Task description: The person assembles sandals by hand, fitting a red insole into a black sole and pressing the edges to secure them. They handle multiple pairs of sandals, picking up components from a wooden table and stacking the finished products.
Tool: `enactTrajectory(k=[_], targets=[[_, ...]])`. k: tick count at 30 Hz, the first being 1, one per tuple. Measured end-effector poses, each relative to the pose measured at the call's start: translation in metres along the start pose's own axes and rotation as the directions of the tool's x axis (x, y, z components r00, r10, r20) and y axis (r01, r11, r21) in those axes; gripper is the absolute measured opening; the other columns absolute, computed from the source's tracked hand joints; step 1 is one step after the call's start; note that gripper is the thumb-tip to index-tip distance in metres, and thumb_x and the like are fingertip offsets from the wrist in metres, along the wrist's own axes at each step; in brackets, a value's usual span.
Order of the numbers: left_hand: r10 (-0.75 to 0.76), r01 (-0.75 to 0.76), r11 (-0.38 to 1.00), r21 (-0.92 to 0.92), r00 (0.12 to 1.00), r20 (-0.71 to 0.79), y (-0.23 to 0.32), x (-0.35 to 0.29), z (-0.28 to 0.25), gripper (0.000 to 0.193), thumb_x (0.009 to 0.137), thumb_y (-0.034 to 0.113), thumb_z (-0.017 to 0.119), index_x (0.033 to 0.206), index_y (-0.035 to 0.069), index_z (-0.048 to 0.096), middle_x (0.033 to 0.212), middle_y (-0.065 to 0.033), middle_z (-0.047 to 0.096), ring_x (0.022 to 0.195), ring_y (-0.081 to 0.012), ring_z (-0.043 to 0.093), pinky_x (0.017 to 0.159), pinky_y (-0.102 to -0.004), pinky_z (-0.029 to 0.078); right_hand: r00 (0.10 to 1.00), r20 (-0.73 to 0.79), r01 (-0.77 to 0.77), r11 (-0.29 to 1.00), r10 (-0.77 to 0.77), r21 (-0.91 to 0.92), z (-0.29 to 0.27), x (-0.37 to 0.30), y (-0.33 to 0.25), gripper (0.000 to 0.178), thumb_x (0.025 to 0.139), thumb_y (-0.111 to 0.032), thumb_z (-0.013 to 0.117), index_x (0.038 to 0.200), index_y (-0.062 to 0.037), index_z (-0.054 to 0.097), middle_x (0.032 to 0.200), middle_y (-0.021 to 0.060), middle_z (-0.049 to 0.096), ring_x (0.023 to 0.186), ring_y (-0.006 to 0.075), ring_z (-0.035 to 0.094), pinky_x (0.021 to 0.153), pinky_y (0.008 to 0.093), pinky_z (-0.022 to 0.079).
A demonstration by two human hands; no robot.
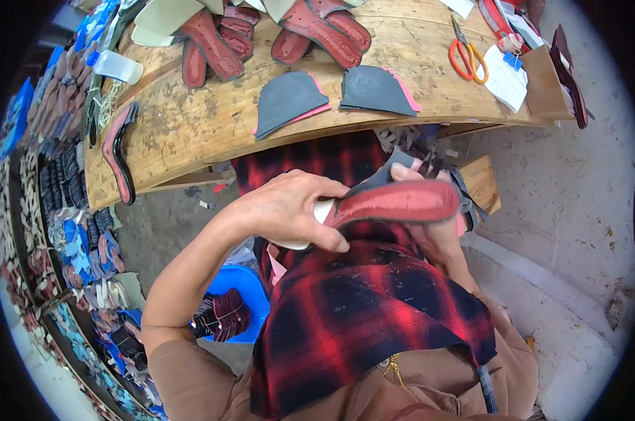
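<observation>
Over my lap I hold a red shoe sole (pixel 395 203) with a dark edge, its rounded end pointing right. My left hand (pixel 286 210) is closed round its left end, where a cream piece (pixel 323 210) shows between thumb and fingers. My right hand (pixel 437 235) grips the rounded end from behind and below, its fingers partly hidden by the sole. Fingertips of that hand press a dark grey piece (pixel 381 175) along the sole's far edge. Beyond them is a dark object, too cluttered to make out. A red-and-black plaid cloth (pixel 345 295) covers my lap.
On the wooden bench (pixel 191 126) lie two stacks of grey-and-pink curved pieces (pixel 289 102), more red soles (pixel 212 45), orange-handled scissors (pixel 465 56), a plastic bottle (pixel 117 67) and a narrow sole (pixel 117 151). A blue basin (pixel 254 288) stands left; loaded shelves (pixel 47 281) line that side.
</observation>
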State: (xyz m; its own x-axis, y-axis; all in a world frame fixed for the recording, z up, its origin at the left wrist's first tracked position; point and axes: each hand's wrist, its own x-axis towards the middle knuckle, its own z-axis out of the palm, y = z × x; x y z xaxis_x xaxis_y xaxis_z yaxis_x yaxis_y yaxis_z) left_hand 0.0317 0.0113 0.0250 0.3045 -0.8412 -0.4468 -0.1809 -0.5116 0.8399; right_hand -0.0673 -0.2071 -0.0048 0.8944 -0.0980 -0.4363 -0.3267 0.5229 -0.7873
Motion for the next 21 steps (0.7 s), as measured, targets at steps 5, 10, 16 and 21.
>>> enactTrajectory(k=[5, 10, 16, 21], targets=[[0.045, -0.082, 0.947, -0.311, 0.991, -0.124, -0.030, 0.011, 0.023, 0.071, 0.070, 0.048, 0.077, 0.128, 0.010, 0.062, 0.104, -0.0146, 0.070, 0.096, -0.0266, 0.065, 0.088, -0.0370, 0.047, 1.000, -0.003, -0.028, 0.997, 0.028, -0.077, 0.011, -0.004, 0.001, 0.048, 0.097, -0.047, 0.047, 0.108, -0.0029, 0.061, 0.081, 0.0033, 0.064, 0.048, 0.0055, 0.048, 0.040, 0.0204, 0.032], [-0.217, 0.134, 0.784, -0.607, 0.974, -0.066, -0.023, 0.026, 0.038, 0.042, 0.078, 0.017, 0.080, 0.114, 0.005, 0.062, 0.092, 0.0015, 0.065, 0.084, -0.0054, 0.058, 0.077, -0.0239, 0.047, 0.997, 0.013, 0.073, 0.951, -0.072, -0.301, 0.008, 0.030, 0.017, 0.065, 0.093, -0.057, 0.047, 0.124, -0.0003, 0.059, 0.097, 0.0056, 0.069, 0.062, 0.0052, 0.057, 0.047, 0.0201, 0.039], [-0.144, -0.051, 0.659, -0.751, 0.971, -0.193, -0.014, 0.022, 0.041, 0.053, 0.078, 0.015, 0.079, 0.125, 0.003, 0.057, 0.108, -0.0045, 0.067, 0.095, -0.0086, 0.062, 0.086, -0.0261, 0.050, 0.973, 0.223, -0.133, 0.946, 0.066, 0.296, 0.000, 0.041, 0.021, 0.064, 0.099, -0.056, 0.040, 0.126, -0.0007, 0.055, 0.119, 0.0201, 0.064, 0.082, 0.0180, 0.068, 0.052, 0.0223, 0.050], [0.085, -0.040, 0.585, -0.810, 0.996, 0.012, -0.025, 0.025, 0.056, 0.070, 0.075, 0.005, 0.079, 0.137, 0.002, 0.048, 0.127, -0.0065, 0.060, 0.115, -0.0138, 0.056, 0.101, -0.0321, 0.044, 1.000, -0.015, -0.009, 0.984, 0.007, -0.178, -0.019, 0.060, 0.036, 0.036, 0.096, -0.035, 0.055, 0.103, -0.0004, 0.063, 0.095, 0.0174, 0.071, 0.069, 0.0154, 0.068, 0.050, 0.0239, 0.050]])
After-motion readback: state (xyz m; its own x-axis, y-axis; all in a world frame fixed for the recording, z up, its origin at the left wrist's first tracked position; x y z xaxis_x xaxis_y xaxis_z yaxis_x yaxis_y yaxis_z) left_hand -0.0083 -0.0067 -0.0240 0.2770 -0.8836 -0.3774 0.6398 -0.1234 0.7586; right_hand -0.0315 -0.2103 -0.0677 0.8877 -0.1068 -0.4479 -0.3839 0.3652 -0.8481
